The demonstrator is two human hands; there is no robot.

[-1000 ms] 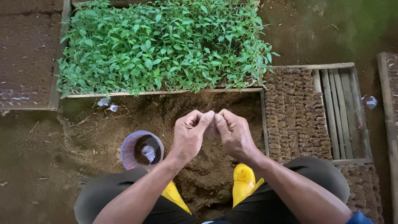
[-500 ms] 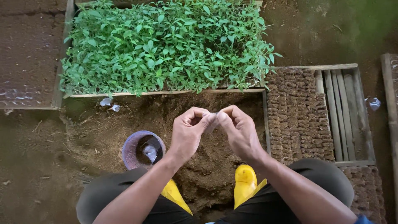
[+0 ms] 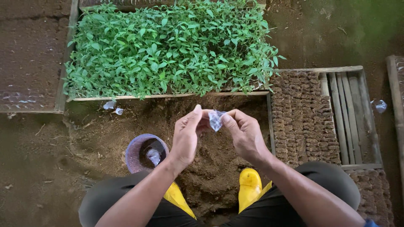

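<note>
Holding clear bag (image 3: pixel 216 119), both hands.

The person wears bright yellow rubber boots (image 3: pixel 249 185), dark trousers (image 3: pixel 328 185) and no sleeves on the forearms.

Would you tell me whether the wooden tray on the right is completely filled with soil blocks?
Partly filled. Soil blocks cover the left portion of the wooden tray, while bare slats show on its right side.
</note>
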